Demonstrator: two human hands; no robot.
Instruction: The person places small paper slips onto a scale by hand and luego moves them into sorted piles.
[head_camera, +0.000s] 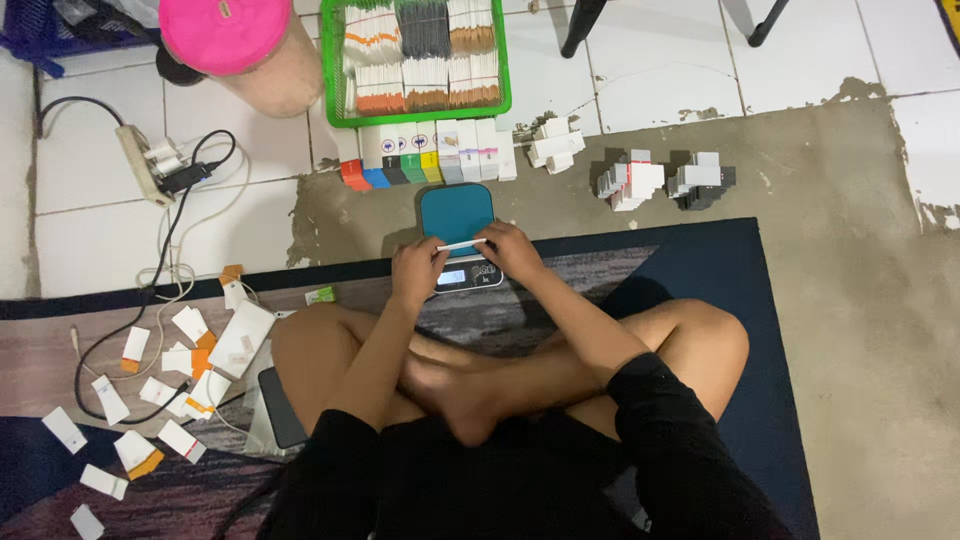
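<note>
The person sits cross-legged on a dark rug (780, 300), both forearms reaching forward over the knees. The left hand (418, 270) and right hand (512, 250) are each pinched closed on an end of a thin white packet (462, 244), whose long axis runs left to right just above the small scale (457, 215) with its teal platform. Beyond stands a row of small coloured boxes (430, 160) and a green basket (330, 60); the fingertips hide the packet's ends, and the scale's display is too small to read.

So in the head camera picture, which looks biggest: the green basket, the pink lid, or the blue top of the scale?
Largest to smallest, as they look:
1. green basket
2. pink lid, partly cut off at the picture's edge, so this place is unsure
3. blue scale top
</note>
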